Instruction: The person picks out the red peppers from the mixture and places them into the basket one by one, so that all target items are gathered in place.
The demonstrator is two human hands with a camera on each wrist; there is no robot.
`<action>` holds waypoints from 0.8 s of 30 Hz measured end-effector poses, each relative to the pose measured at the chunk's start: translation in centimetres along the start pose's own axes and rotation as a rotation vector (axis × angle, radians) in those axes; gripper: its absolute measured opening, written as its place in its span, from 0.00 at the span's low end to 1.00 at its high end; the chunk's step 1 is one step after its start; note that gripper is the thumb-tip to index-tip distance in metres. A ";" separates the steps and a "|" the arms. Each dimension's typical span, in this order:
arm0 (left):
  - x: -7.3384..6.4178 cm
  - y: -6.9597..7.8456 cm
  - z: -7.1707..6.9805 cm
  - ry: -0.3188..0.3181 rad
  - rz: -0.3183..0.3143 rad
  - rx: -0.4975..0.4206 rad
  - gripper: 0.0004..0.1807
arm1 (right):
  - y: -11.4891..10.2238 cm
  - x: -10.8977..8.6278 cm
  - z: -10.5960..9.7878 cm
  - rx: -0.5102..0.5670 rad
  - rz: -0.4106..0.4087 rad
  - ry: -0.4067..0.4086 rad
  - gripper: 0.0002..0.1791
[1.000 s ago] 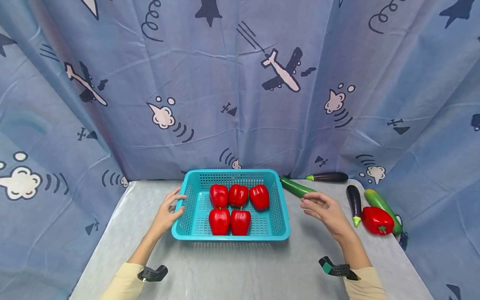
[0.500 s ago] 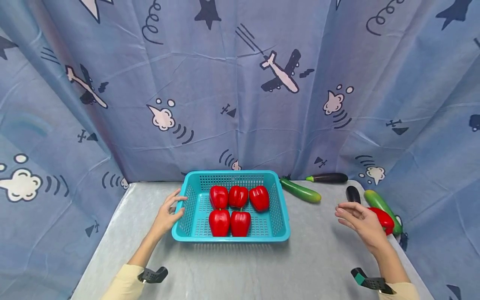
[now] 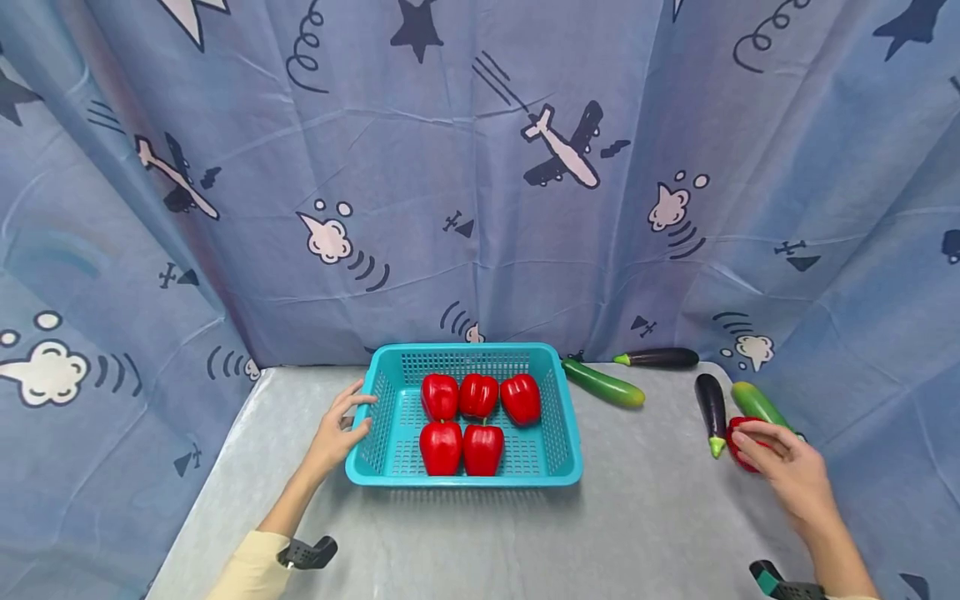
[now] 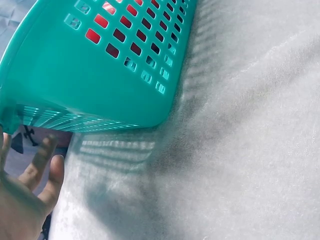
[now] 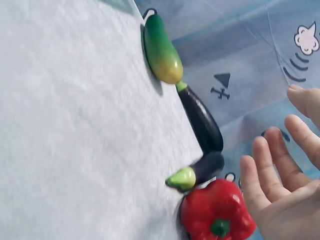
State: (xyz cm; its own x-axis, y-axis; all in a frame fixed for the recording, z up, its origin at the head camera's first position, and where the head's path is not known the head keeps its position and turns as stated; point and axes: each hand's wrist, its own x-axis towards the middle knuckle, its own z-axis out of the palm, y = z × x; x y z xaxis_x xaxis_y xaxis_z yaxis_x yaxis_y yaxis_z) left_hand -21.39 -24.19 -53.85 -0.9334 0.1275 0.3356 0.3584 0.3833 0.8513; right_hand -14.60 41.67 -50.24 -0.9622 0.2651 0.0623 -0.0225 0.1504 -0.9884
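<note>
A turquoise basket [image 3: 463, 481] holds several red bell peppers [image 3: 482, 450]. My left hand [image 3: 335, 429] is at its left side, with fingertips at the rim; whether they press on it I cannot tell. In the left wrist view the fingers [image 4: 56, 182] are spread beside the basket wall [image 4: 90, 80]. Over at the right, my right hand [image 3: 787, 467] hovers at a single red bell pepper [image 5: 218, 210], partly covering it in the head view. Its fingers [image 5: 272, 170] are parted and hold nothing in the right wrist view.
Near the lone pepper lie an eggplant [image 3: 711, 408] and a green cucumber-like vegetable [image 3: 757, 402]. A second eggplant [image 3: 660, 358] and another green one [image 3: 603, 383] lie along the back edge. A patterned curtain [image 3: 480, 208] hangs behind the grey tabletop [image 3: 600, 533].
My right hand has moved from beside the basket rightward to the lone red bell pepper, uncovering the green vegetable at the back. My left hand and the basket have stayed put.
</note>
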 end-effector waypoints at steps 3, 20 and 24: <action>0.0 0.1 0.0 -0.002 -0.010 -0.011 0.18 | 0.4 -0.3 -0.8 -0.099 0.017 0.071 0.15; 0.1 -0.2 -0.1 -0.014 -0.018 -0.038 0.19 | 1.1 -0.1 -0.7 -0.381 0.154 0.312 0.35; 0.0 -0.1 0.0 -0.006 -0.001 -0.029 0.19 | 1.0 0.2 -0.3 -0.452 0.160 0.325 0.41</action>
State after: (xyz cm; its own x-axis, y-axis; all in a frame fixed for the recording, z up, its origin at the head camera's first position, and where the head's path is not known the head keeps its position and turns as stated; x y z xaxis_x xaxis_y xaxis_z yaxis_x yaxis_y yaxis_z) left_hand -21.41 -24.23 -53.90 -0.9338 0.1325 0.3323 0.3577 0.3566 0.8630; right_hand -14.72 42.19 -51.15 -0.8098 0.5861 0.0267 0.3036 0.4576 -0.8357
